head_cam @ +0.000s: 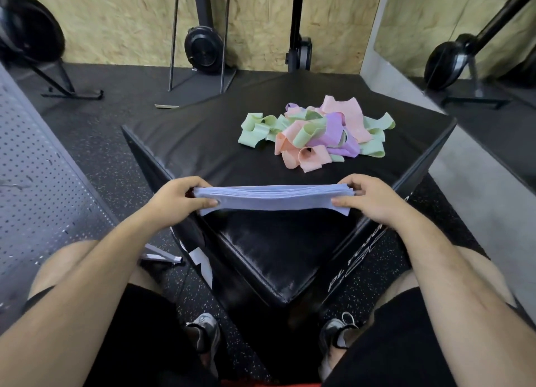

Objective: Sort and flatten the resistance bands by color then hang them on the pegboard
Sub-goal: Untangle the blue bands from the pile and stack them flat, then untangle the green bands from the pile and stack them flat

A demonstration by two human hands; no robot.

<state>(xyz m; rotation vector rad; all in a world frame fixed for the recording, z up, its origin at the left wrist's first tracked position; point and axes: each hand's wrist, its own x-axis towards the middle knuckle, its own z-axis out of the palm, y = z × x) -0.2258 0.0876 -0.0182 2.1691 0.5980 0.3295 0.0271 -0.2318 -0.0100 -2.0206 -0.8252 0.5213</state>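
**Now: blue stack evened up, mixed pile not yet sorted**

From my remote seat, I read this as the flattening step for one color. My left hand (177,196) pinches one end of the blue bands (275,198) and my right hand (374,198) pinches the other, fingers curled over the far edge and thumbs on the near side. The bands lie layered flat on one another and are drawn level between the two hands, over the near corner of the black box (203,143). They look lifted just clear of its top, though from this angle I cannot be sure they are not brushing it.

The pile (316,134) of green, pink and purple bands sits tangled on the far right of the box, well apart from my hands. So I judge that blue is gathered and three colors remain.

The pegboard (37,169) stands to my left, beside the box. The next move, as I see it, is to swing the blue stack over there without letting the layers slide, then open the loops enough to slip them onto a peg. The risk is the stack fanning out once one hand lets go.
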